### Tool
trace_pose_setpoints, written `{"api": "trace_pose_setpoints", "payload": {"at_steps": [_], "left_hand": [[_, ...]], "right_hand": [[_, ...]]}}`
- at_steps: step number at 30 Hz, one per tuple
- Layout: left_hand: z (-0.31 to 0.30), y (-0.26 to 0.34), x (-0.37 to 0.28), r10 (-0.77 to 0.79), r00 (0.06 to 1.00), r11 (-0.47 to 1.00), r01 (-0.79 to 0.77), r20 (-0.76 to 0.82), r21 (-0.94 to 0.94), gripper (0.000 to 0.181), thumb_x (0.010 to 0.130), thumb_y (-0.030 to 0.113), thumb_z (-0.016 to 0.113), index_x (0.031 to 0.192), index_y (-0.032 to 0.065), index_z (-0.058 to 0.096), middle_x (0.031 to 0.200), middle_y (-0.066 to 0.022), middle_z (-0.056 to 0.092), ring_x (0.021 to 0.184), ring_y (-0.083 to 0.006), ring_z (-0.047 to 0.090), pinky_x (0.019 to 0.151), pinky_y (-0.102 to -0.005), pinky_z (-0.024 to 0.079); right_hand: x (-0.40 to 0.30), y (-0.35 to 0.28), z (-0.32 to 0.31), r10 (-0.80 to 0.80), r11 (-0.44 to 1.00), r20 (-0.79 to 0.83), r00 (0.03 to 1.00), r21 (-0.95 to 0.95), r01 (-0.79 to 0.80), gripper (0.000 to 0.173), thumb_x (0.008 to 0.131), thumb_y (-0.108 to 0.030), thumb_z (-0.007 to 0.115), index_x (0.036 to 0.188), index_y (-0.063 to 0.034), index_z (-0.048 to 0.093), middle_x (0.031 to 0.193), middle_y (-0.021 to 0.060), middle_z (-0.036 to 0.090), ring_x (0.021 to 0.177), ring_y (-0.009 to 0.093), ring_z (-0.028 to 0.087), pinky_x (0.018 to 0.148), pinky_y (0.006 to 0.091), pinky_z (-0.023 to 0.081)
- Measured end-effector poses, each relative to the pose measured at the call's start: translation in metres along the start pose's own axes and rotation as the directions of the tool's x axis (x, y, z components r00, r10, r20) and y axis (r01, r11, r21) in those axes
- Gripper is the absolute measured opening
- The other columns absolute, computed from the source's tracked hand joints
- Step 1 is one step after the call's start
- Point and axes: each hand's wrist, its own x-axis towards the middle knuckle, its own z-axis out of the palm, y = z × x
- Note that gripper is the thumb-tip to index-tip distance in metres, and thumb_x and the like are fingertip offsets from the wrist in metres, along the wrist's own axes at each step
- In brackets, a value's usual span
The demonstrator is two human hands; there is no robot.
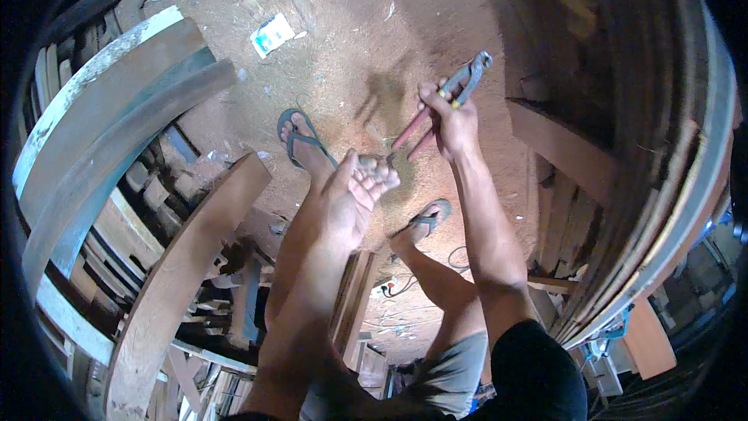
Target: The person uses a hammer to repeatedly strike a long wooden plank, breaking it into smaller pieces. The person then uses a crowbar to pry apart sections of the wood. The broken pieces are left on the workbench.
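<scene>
My right hand [453, 120] is closed around end-cutting pincers [467, 79] with red handles and yellow bands. The metal jaws point up and away from me, while the handle ends reach down towards my left hand [353, 202]. That hand is palm up with its fingers partly curled, and something small and blurred lies at the fingertips. I cannot tell what it is, or whether the fingers grip it. Below both hands is the dusty earth floor [327, 70], between my two feet in dark flip-flops [302, 140].
Curved timber boards [187, 245] and stacked offcuts fill the left side. Tall stacked planks [660, 199] stand at the right, with a board [561, 146] jutting inward. A white packet [272, 35] lies ahead on the floor. A cable with a red plug [390, 286] lies behind my feet.
</scene>
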Motion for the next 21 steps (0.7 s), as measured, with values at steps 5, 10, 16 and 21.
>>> {"api": "trace_pose_setpoints", "payload": {"at_steps": [5, 10, 16, 21], "left_hand": [[0.065, 0.012, -0.037, 0.092, 0.994, 0.986, -0.082, 0.064, -0.145, 0.047, 0.108, 0.037, 0.047, 0.128, -0.0044, 0.058, 0.134, -0.0236, 0.061, 0.134, -0.0357, 0.055, 0.121, -0.0506, 0.038], [0.179, 0.023, -0.127, 0.055, 0.990, 0.980, -0.028, 0.133, -0.196, 0.054, 0.109, 0.041, 0.042, 0.135, -0.0052, 0.054, 0.142, -0.0232, 0.057, 0.139, -0.0354, 0.050, 0.120, -0.0492, 0.038], [0.275, 0.034, -0.240, 0.093, 0.886, 0.934, 0.080, 0.454, -0.349, 0.048, 0.111, 0.034, 0.038, 0.135, -0.0032, 0.055, 0.142, -0.0222, 0.059, 0.141, -0.0357, 0.048, 0.122, -0.0497, 0.036], [0.341, 0.027, -0.335, 0.120, 0.788, 0.905, 0.162, 0.604, -0.393, 0.047, 0.112, 0.029, 0.035, 0.137, -0.0054, 0.054, 0.144, -0.0244, 0.056, 0.143, -0.0362, 0.046, 0.125, -0.0503, 0.033]], "right_hand": [[-0.139, -0.121, 0.012, -0.018, 0.999, 0.047, 0.999, 0.045, 0.016, 0.025, 0.086, 0.003, 0.075, 0.104, 0.0000, 0.058, 0.100, 0.0129, 0.072, 0.088, 0.019, 0.068, 0.080, 0.0339, 0.055], [-0.269, -0.234, 0.040, -0.132, 0.971, 0.230, 0.964, -0.166, 0.173, 0.020, 0.089, 0.004, 0.075, 0.099, -0.0001, 0.058, 0.095, 0.0111, 0.074, 0.089, 0.017, 0.070, 0.075, 0.0308, 0.057], [-0.401, -0.336, 0.034, -0.324, 0.940, 0.206, 0.923, -0.041, 0.339, 0.010, 0.093, 0.005, 0.067, 0.090, 0.0009, 0.059, 0.108, 0.0203, 0.072, 0.089, 0.019, 0.071, 0.057, 0.0290, 0.056], [-0.485, -0.375, -0.034, -0.414, 0.907, 0.111, 0.903, -0.028, 0.420, 0.018, 0.093, 0.003, 0.070, 0.100, -0.0024, 0.054, 0.105, 0.0198, 0.072, 0.095, 0.024, 0.073, 0.084, 0.0366, 0.058]]}}
